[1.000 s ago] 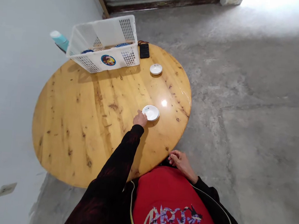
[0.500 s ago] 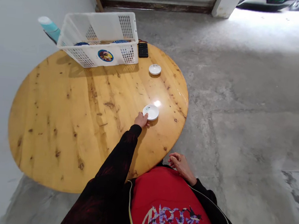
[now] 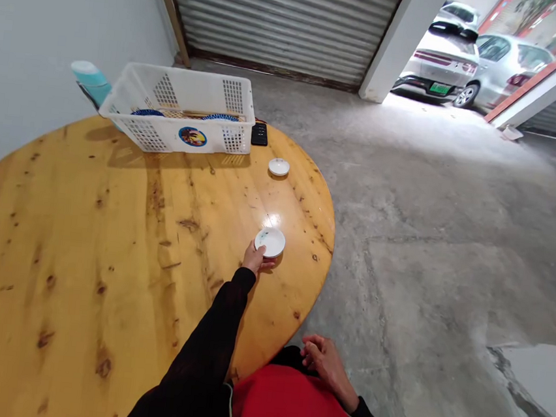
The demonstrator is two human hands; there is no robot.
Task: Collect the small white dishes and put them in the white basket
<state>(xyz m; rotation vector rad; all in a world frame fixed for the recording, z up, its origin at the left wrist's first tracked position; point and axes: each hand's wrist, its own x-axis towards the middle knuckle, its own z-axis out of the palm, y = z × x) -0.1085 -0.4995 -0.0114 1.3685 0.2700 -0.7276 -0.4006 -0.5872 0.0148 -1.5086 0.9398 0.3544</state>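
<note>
Since the earlier frame, the view has tilted upward. On the wooden surface (image 3: 149, 268), a white basket (image 3: 214, 139) stands at the far side. The right hand (image 3: 326, 365), half-open with loosely bent fingers, seems to hold nothing. The left hand (image 3: 254, 257) grips the near white dish (image 3: 271, 241), close to the surface's right side. Probably the step is securing this hold; the next move calls for keeping it level.

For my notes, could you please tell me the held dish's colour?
The held dish is white with small dark marks, seen best in the head view.
</note>
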